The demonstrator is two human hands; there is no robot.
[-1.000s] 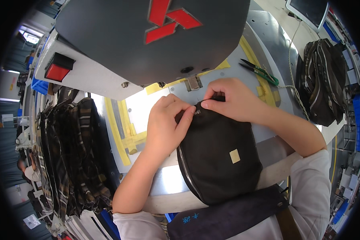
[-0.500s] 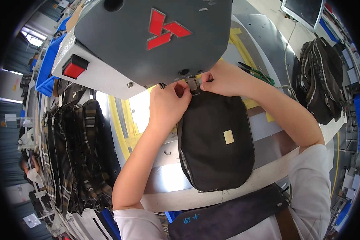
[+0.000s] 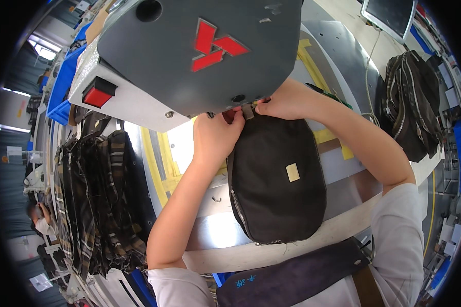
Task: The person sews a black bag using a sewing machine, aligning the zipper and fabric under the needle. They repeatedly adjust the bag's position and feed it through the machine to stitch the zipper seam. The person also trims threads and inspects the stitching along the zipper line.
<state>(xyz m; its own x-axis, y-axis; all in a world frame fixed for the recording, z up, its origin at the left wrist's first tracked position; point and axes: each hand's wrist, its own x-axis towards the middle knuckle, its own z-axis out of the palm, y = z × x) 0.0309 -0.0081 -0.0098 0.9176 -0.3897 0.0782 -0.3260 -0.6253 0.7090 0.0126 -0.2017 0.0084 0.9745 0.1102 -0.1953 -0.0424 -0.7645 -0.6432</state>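
A dark brown fabric bag (image 3: 276, 204) lies on the machine bed, its narrow end under the grey sewing machine head (image 3: 205, 46). A zipper runs down its left edge, and a small cream patch (image 3: 292, 173) sits on its face. At the narrow end a short grey-brown webbing tab (image 3: 248, 111) shows between my hands. My left hand (image 3: 217, 134) is closed in a pinch at the bag's end, left of the tab. My right hand (image 3: 284, 103) pinches the bag's end just right of the tab. The machine head hides the needle area and some fingertips.
Dark plaid fabric pieces (image 3: 95, 199) hang in a pile on the left. Another dark zippered bag (image 3: 414, 105) rests on the right. Green-handled scissors (image 3: 338, 98) lie behind my right forearm. Yellow tape strips (image 3: 151, 158) mark the bed; a blue bin (image 3: 61, 97) stands far left.
The fingers of both hands have shifted slightly at the bag's end, and less of the tab shows now. The view has tilted a little; the bag lies almost as before.
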